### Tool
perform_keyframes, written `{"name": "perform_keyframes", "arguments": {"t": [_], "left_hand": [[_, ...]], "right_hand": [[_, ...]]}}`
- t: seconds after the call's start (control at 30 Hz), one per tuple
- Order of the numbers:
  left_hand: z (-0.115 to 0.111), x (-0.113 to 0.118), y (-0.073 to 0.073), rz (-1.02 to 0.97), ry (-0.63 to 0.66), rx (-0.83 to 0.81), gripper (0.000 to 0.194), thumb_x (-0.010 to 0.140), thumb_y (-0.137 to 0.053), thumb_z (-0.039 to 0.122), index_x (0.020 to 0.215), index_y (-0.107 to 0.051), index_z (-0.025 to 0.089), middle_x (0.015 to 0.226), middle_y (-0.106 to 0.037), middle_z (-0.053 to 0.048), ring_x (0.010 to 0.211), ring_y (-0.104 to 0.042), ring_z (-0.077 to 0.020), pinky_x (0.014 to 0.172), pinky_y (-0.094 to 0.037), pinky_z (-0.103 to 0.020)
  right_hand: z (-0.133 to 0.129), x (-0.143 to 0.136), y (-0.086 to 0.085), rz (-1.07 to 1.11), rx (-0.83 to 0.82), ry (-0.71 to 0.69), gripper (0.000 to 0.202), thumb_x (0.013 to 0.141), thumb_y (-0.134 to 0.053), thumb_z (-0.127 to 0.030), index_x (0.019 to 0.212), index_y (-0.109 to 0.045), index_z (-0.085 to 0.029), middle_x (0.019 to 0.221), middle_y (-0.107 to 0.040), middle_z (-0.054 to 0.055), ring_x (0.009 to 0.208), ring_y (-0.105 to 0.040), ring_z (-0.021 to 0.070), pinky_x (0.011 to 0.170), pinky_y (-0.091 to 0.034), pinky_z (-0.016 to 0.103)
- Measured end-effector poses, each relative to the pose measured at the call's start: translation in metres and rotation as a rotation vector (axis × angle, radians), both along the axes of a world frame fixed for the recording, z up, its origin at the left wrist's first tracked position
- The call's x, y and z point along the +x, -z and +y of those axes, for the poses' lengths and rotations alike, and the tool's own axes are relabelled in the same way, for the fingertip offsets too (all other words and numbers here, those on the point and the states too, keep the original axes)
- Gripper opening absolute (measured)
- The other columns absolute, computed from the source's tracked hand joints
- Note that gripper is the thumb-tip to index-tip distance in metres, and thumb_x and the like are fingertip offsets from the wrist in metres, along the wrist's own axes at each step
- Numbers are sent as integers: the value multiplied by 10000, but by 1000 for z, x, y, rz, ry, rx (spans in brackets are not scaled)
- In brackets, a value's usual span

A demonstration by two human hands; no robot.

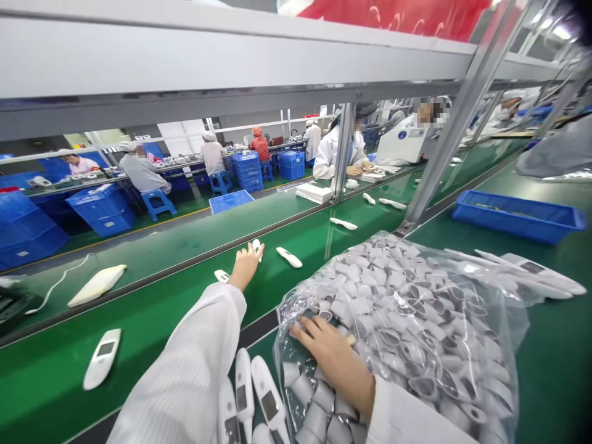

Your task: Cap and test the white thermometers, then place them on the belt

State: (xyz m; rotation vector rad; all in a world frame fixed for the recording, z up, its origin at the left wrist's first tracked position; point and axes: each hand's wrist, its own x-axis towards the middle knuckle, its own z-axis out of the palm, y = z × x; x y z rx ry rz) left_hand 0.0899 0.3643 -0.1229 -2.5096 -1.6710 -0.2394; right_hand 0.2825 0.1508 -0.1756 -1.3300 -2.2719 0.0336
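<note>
My left hand reaches over the green conveyor belt, its fingers closed around the end of a white handheld thermometer. Two similar white units lie close to it: one by the wrist, partly covered, another to its right. My right hand rests at the mouth of a clear plastic bag full of grey tapered caps. Its fingers are spread over the caps and hold nothing I can see. Below my left sleeve, several white thermometers with dark screens lie side by side.
Another thermometer lies on the belt at left. A blue tray and more white units are at right. A metal post and overhead shelf frame the view. Across the belt, a person works beside stacked white sheets.
</note>
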Motion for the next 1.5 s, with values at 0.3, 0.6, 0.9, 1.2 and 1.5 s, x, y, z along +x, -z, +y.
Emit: {"name": "perform_keyframes", "arguments": {"t": [0.3, 0.6, 0.9, 1.2, 1.5], "left_hand": [[29, -13, 4, -583, -176, -192, 364, 942, -608, 348, 1255, -584, 163, 1293, -588, -112, 1121, -607, -243, 942, -534, -467], [-78, -44, -43, -1585, -430, -490, 369, 954, -589, 374, 1250, -577, 153, 1219, -618, -103, 1027, -640, -216, 864, -567, -420], [-247, -90, -75, -2276, -325, -674, 301, 1023, -453, 362, 978, -625, 119, 842, -648, -32, 731, -640, -115, 744, -578, -311], [-345, -104, -118, -2228, 58, -642, 256, 899, -607, 55, 1141, -642, 129, 1216, -693, -109, 952, -701, -170, 849, -603, -302], [-364, -119, -129, -1985, 171, -520, 188, 833, -729, 265, 947, -651, 137, 831, -684, -30, 660, -617, -95, 584, -555, -175]], "right_hand": [[5, 4, 0, -156, -170, -19, 306, 925, -461, -30, 1144, -622, -172, 1067, -617, 83, 935, -630, 205, 708, -514, 294], [2, 10, -6, 163, -242, -91, 392, 797, -386, -12, 1089, -573, -193, 983, -681, 58, 922, -662, 188, 798, -509, 294], [21, -10, -50, 678, -199, -51, 377, 806, -526, -362, 1146, -548, -201, 974, -652, 78, 878, -635, 210, 772, -521, 333], [-4, -39, -111, 949, -228, -53, 385, 776, -600, -518, 1006, -513, -222, 531, -423, -83, 395, -261, 81, 417, -219, 224], [-19, -55, -120, 539, -179, 69, 196, 854, -461, -202, 1002, -588, -178, 645, -575, -9, 612, -533, 145, 578, -384, 255]]}}
